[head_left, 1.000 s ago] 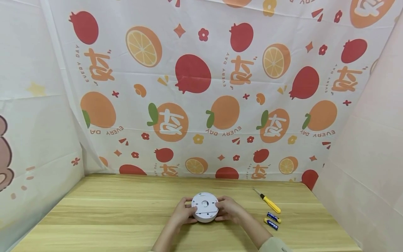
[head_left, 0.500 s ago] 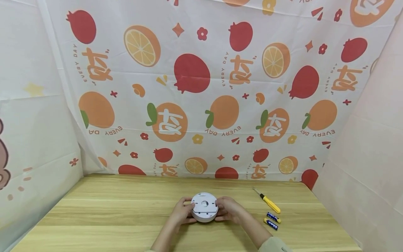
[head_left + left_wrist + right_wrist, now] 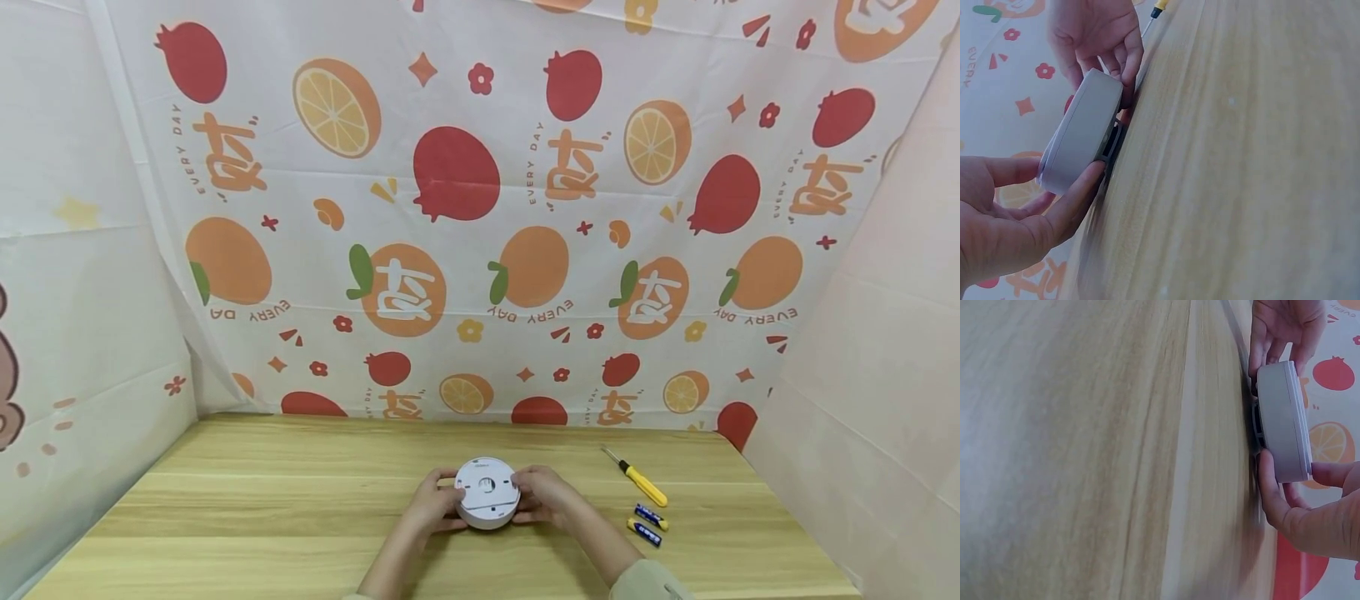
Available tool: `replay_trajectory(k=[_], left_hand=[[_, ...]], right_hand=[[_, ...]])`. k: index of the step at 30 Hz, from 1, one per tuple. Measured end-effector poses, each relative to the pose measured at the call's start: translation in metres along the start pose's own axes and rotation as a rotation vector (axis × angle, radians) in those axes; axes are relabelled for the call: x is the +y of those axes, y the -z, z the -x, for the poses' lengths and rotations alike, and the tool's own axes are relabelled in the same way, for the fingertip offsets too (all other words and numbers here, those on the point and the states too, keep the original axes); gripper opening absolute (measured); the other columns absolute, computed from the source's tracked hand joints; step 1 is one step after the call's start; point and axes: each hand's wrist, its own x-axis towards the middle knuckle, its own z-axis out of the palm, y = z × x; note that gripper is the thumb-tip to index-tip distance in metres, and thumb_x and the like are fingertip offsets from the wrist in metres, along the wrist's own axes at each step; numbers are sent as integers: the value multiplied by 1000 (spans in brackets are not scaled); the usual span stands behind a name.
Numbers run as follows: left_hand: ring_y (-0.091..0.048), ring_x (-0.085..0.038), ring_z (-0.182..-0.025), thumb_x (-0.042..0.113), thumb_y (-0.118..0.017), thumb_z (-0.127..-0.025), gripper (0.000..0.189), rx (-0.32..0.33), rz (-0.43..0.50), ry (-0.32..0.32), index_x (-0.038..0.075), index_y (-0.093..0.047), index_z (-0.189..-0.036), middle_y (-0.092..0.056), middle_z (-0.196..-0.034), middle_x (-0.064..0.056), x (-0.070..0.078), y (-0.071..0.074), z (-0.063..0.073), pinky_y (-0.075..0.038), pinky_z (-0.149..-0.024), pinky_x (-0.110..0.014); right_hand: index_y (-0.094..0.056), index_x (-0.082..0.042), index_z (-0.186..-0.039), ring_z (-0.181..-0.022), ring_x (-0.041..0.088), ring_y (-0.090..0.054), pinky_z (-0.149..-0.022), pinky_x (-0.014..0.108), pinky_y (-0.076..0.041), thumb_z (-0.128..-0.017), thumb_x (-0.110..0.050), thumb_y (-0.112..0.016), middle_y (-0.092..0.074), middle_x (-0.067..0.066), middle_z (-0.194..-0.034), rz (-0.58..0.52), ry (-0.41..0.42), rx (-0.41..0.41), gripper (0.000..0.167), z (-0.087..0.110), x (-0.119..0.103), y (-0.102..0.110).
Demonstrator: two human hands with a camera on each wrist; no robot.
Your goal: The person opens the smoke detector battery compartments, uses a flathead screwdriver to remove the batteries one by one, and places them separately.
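Note:
A round white smoke alarm is held between both hands just over the table, its flat backplate with a central hole facing up. My left hand grips its left side, thumb on the top face and fingers beneath. On the opposite side my right hand grips it the same way. In the left wrist view the alarm's smooth side wall shows, with dark slots on the underside towards the table. The right wrist view shows the right hand pinching the alarm by its rim.
To the right lies a yellow-handled screwdriver, its tip pointing away. Two blue-and-yellow batteries, one behind and one in front, lie nearer the person. A fruit-print cloth hangs along the back edge of the wooden table.
The left thumb has shifted slightly on the rim, and the backplate's marks have turned a little. Both hands keep their hold in nearly the same place. The head view has shifted slightly.

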Motion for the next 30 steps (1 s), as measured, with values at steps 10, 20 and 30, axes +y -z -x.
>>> replay_trajectory(k=[10,20,30], left_hand=[[-55,-24,-77,2,-46,-92,43,-5,-2,4,-12,-30,-129,-49,-101,-25,0,0,1,-55,-66,-39],[-56,-24,-75,7,-45,-95,38,39,-21,14,-10,-33,-126,-48,-101,-26,-3,-2,-3,-56,-64,-39],[-56,-23,-73,-1,-44,-90,39,42,-37,11,-12,-35,-126,-51,-96,-22,0,-2,-3,-55,-62,-38]], right_hand=[[-44,12,-121,-78,22,-58,-68,38,-55,-92,-2,-43,-58,13,-91,75,15,-17,33,1,-7,0],[-43,13,-122,-77,22,-58,-70,40,-55,-86,2,-44,-56,14,-91,60,21,-39,37,2,-6,2],[-44,11,-118,-79,23,-58,-70,39,-55,-92,-5,-47,-57,14,-93,49,30,-31,31,4,-5,2]])
